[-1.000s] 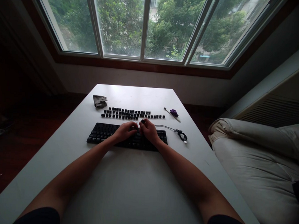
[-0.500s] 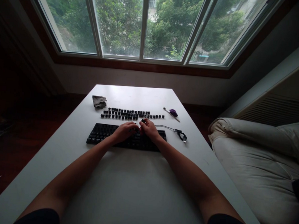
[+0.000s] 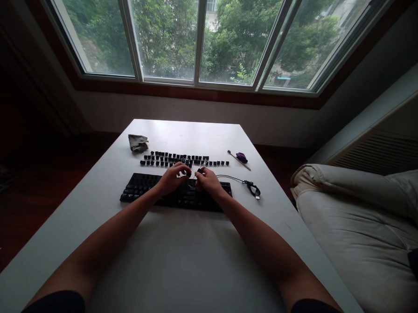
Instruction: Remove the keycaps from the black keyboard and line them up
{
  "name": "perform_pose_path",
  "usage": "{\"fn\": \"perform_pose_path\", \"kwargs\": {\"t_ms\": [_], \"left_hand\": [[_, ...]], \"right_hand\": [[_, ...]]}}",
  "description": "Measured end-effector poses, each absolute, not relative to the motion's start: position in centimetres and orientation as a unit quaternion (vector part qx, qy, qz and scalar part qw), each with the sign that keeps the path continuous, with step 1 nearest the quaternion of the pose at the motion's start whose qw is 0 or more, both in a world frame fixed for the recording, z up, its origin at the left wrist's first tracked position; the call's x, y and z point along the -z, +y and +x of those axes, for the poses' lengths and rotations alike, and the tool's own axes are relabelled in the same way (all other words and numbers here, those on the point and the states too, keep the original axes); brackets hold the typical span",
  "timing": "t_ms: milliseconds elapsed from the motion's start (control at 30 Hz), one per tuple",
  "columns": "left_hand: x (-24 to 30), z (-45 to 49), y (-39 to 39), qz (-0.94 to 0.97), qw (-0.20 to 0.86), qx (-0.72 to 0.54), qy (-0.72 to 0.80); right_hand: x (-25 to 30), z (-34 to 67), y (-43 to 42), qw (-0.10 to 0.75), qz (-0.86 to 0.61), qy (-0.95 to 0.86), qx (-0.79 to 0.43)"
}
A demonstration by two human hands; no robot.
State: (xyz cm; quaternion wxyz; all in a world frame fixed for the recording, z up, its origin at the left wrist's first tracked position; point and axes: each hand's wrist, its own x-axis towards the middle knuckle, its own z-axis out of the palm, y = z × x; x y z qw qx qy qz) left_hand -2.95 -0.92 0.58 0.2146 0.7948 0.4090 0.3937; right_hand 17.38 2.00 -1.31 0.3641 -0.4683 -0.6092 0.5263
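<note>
A black keyboard (image 3: 140, 185) lies across the white table in front of me, and both hands are just above it. My left hand (image 3: 174, 177) is closed in a pinch on a small black keycap (image 3: 188, 174). Close on its right, my right hand (image 3: 207, 180) grips a keycap puller (image 3: 200, 170) with a dark handle and thin wires. The hands are slightly apart. Behind the keyboard, loose black keycaps (image 3: 167, 155) stand in several rows; the fingers hide a few of them. Part of the keyboard's middle is hidden under my hands.
A grey cloth (image 3: 137, 143) lies at the back left of the table (image 3: 189, 267). At the back right are a thin brush (image 3: 239, 160) and a purple cloth (image 3: 241, 157). The keyboard's coiled cable (image 3: 252, 189) lies to the right. A padded seat (image 3: 359, 239) stands beside the table.
My left hand has drawn a little to the left, away from the right hand, with the keycap between its fingers. The right hand stays nearly in place with the puller.
</note>
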Motion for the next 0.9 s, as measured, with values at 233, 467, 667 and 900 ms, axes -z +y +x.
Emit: {"fn": "perform_pose_path", "kwargs": {"t_ms": [233,467,667,900], "left_hand": [[-0.1,-2.0,2.4,0.804,0.08,-0.335,0.484],[0.8,0.6,6.6,0.829,-0.029,-0.231,0.509],[1.6,1.3,7.8,0.825,-0.047,-0.188,0.532],[1.5,1.3,7.6,0.812,-0.046,-0.165,0.558]], "right_hand": [[1.4,18.1,2.8,0.458,-0.486,-0.575,-0.474],[1.8,18.7,2.9,0.498,-0.482,-0.551,-0.464],[1.9,18.6,2.8,0.504,-0.484,-0.564,-0.441],[2.0,18.5,2.7,0.518,-0.472,-0.566,-0.434]]}}
